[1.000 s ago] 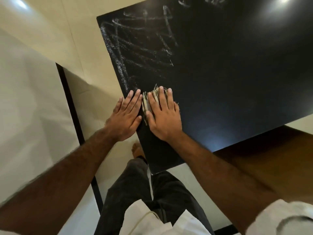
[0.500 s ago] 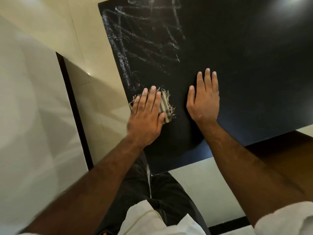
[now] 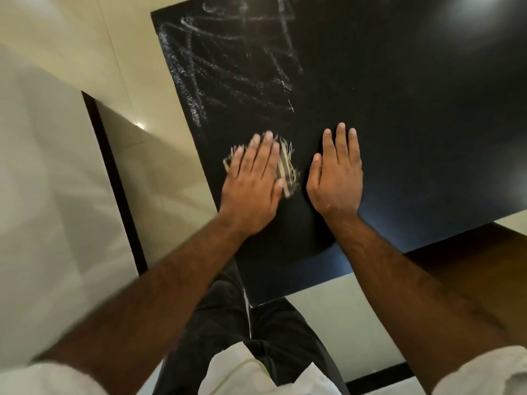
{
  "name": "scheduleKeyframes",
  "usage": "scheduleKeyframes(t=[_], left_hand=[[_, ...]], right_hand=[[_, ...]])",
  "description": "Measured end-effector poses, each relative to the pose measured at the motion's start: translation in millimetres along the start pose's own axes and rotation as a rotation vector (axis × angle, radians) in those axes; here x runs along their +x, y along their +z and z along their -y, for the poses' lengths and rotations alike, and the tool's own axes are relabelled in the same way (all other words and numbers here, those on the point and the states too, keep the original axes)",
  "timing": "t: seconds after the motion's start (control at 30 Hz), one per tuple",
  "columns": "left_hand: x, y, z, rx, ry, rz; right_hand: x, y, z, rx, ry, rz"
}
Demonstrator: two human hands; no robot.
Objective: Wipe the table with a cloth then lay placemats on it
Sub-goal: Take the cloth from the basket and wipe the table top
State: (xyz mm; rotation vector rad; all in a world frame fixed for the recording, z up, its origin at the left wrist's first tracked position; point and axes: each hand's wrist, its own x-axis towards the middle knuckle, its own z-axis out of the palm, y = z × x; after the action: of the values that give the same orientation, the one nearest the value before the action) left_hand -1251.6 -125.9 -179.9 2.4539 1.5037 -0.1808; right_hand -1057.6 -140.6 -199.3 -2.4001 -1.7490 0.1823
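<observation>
The left hand is pressing flat, fingers extended, on the frayed striped cloth near the black tabletop's left edge; the right hand is lying released just beside, below white chalk scribbles

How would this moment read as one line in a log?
stage: wiping | left hand: flat on cloth | right hand: flat on table | chalk marks: remaining | placemats: none seen
</observation>
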Motion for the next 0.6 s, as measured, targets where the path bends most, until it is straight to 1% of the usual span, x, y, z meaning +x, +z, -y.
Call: scheduleKeyframes(t=[0.07, 0.17, 0.27, 0.37, 0.43, 0.5, 0.6], left_hand=[[-30.2, 4.0, 9.9, 0.004, -0.008, 0.052], [-36.6, 1.3, 51.2, -0.010, -0.111, 0.082], [7.7, -11.7, 84.4, -0.042, -0.211, 0.039], [66.0, -22.2, 92.2, -0.023, -0.252, -0.035], [84.3, -24.8, 78.9, -0.010, -0.223, -0.036], [74.4, -21.3, 51.3, 0.012, -0.114, -0.025], [5.7, -5.4, 11.0, 0.036, 0.081, 0.046]], right_hand=[[0.3, -0.6, -0.5, -0.014, 0.007, 0.013], [0.0, -0.2, -1.4, -0.031, 0.009, 0.029], [0.2, 1.2, -1.5, -0.038, 0.010, 0.029], [-1.2, 4.1, -1.0, -0.045, 0.011, 0.033], [-1.6, 4.4, -0.4, -0.036, 0.010, 0.022], [-1.3, 3.7, 0.7, -0.026, 0.007, 0.002], [-0.5, 2.4, 0.4, -0.002, 0.008, -0.004]])
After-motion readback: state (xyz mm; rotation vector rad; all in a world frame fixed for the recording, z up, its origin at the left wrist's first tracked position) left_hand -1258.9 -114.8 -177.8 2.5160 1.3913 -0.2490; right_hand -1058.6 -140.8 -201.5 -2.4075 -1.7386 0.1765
